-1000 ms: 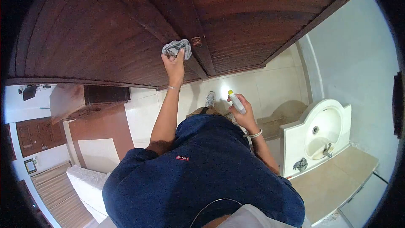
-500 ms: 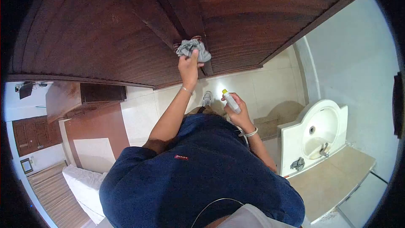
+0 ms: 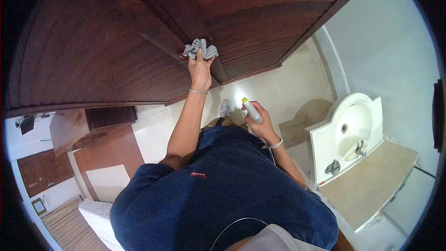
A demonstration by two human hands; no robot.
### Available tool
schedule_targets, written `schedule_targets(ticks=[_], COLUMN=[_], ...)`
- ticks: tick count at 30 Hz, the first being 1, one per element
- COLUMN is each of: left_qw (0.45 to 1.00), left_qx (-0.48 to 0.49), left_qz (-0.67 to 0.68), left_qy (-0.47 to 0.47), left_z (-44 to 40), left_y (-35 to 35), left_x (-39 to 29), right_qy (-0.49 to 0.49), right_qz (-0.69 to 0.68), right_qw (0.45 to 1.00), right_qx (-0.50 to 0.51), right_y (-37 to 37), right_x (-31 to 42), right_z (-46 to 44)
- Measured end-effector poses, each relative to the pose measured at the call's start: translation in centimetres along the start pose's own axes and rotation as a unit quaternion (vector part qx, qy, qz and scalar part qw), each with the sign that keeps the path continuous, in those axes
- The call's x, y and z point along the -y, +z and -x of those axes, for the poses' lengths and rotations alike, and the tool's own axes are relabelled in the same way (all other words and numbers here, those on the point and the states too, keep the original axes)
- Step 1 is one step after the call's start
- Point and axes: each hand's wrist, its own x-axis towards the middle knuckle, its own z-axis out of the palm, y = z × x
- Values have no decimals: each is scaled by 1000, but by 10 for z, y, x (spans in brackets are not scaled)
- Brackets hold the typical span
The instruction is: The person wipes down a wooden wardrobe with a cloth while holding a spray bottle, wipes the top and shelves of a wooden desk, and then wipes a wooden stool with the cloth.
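My left hand point(image 3: 200, 72) is closed on a crumpled grey checked cloth point(image 3: 202, 49). The cloth is pressed to a dark wooden double door point(image 3: 251, 23), at the knobs beside the middle seam, and covers most of them. Lower down, in front of my body, my right hand point(image 3: 263, 123) wraps round a small whitish bottle point(image 3: 253, 112) with a yellow top point(image 3: 245, 100). The bottle is tilted, its top pointing up toward the door and away from the cloth.
To the right, a white washbasin point(image 3: 355, 130) with a tap point(image 3: 360, 148) is set in a counter point(image 3: 367, 181); a dark crumpled cloth point(image 3: 332, 167) lies by its edge. A brown wooden cabinet point(image 3: 69, 128) stands left. My shoe point(image 3: 225, 108) is on the tiled floor.
My left hand and the cloth have shifted slightly left and up across the knobs, and the wrist has turned. The view has moved a little; my right hand keeps hold of the bottle.
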Motion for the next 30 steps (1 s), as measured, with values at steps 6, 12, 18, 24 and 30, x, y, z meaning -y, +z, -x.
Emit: schedule_targets(ticks=[6,12,18,24,30], left_qw=[998,998,988,973,899], left_qx=[6,-23,-88,-157,-130], left_qz=[29,-2,-117,-150,-226], left_qy=[-62,51,53,75,352], left_z=[-7,-3,1,16,14], left_y=[7,17,4,37,88], left_x=[-5,10,12,-5,-49], right_qy=[28,8,3,20,-42], right_qz=[-51,-68,-97,-51,-28], right_qw=[998,998,992,986,967], right_qx=[13,-14,-81,-154,-250], right_y=[-2,-20,-53,-97,-147], right_x=[-14,8,5,-2,42], right_z=[9,19,46,76,42])
